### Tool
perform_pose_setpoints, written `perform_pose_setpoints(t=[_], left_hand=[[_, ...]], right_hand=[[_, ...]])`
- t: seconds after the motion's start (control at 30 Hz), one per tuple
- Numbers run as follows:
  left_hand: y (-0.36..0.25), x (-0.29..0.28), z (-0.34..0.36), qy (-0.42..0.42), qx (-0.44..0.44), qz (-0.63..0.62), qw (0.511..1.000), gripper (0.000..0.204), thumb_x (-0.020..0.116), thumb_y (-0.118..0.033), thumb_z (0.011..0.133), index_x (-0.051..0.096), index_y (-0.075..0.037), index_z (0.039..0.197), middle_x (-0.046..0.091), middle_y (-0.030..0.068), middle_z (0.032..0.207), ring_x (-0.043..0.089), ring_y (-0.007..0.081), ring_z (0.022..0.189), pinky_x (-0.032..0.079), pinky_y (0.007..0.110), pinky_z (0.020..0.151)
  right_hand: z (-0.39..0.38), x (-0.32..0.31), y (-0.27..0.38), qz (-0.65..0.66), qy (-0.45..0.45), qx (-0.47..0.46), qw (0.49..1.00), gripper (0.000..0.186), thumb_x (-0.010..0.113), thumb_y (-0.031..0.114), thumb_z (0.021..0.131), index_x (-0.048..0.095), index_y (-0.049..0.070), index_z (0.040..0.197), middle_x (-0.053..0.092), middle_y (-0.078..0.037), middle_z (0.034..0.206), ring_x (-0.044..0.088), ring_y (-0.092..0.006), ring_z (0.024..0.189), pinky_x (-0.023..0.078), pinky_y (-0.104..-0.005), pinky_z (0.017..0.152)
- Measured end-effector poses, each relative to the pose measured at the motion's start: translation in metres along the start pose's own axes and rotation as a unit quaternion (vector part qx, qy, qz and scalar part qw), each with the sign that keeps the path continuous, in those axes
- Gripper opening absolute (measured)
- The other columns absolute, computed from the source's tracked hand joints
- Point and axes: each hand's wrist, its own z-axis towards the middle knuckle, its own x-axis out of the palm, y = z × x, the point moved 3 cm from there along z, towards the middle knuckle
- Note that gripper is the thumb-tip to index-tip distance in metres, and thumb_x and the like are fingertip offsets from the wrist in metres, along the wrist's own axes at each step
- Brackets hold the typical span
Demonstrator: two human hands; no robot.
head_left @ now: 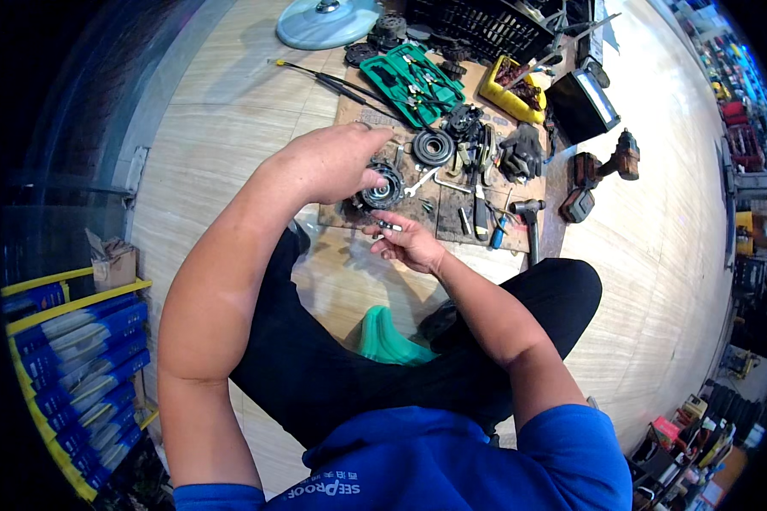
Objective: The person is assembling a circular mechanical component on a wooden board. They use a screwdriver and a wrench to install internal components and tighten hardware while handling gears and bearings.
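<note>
Two bare hands over a sheet of brown cardboard (pixel 449 223), spread on a pale tiled floor (pixel 648 226), before a person in a blue shirt (pixel 460 464) and black trousers (pixel 315 375), knees apart. Left hand (pixel 339 158): released, thumb and fingers apart, arched over a round ribbed part (pixel 383 187), which sits near the left edge of the cardboard; whether the thumb touches its rim I cannot tell from where I stand. Right hand (pixel 413 247): grasping a small silvery piece (pixel 389 226) with its fingers, on the near side of the round ribbed part. Just right of that part: a wrench (pixel 421 181), lying flat, with a black ring (pixel 434 147) beyond it. Farther right: dark gloves (pixel 522 153), a hammer (pixel 530 223) and, beside it, a screwdriver (pixel 498 235) with a blue handle. Far side: an opened green tool case (pixel 411 83), a yellow tray (pixel 494 92) holding small brownish bits, and a black crate (pixel 486 25) behind. Right of the cardboard: a cordless drill (pixel 626 155) on its side. At the far left: a yellow rack (pixel 77 307) carrying blue packages (pixel 102 375)
</note>
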Motion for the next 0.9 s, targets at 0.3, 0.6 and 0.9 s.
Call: perform_pose_setpoints(t=[0.3,0.6,0.9], left_hand=[[-0.001,0.006,0.002,0.015,0.004,0.007,1.0,0.066,0.073,-0.025,0.088,0.046,-0.005,0.144,0.058,0.0222,0.134,0.056,0.0384,0.123,0.046,0.044,0.104],[0.0,0.007,0.006,0.027,0.001,0.005,1.0,0.067,0.074,-0.027,0.087,0.047,-0.006,0.144,0.058,0.0227,0.135,0.056,0.0381,0.125,0.045,0.043,0.105],[0.0,0.011,0.006,0.012,0.003,0.006,1.0,0.066,0.074,-0.027,0.087,0.047,-0.006,0.144,0.06,0.0234,0.132,0.057,0.0386,0.123,0.046,0.044,0.104]], right_hand=[[-0.001,0.012,-0.004,0.102,-0.046,-0.044,0.993,0.041,0.055,0.036,0.103,0.049,0.015,0.138,0.065,-0.009,0.123,0.071,-0.021,0.088,0.055,-0.0312,0.069],[0.004,0.009,-0.001,-0.22,-0.099,-0.055,0.969,0.024,0.061,0.03,0.102,0.061,0.007,0.108,0.069,-0.005,0.085,0.065,-0.0108,0.07,0.049,-0.0254,0.061],[0.011,0.023,0.001,-0.061,-0.205,-0.046,0.976,0.015,0.063,0.022,0.1,0.058,0.008,0.103,0.062,-0.002,0.076,0.061,-0.0124,0.062,0.049,-0.0272,0.057]])
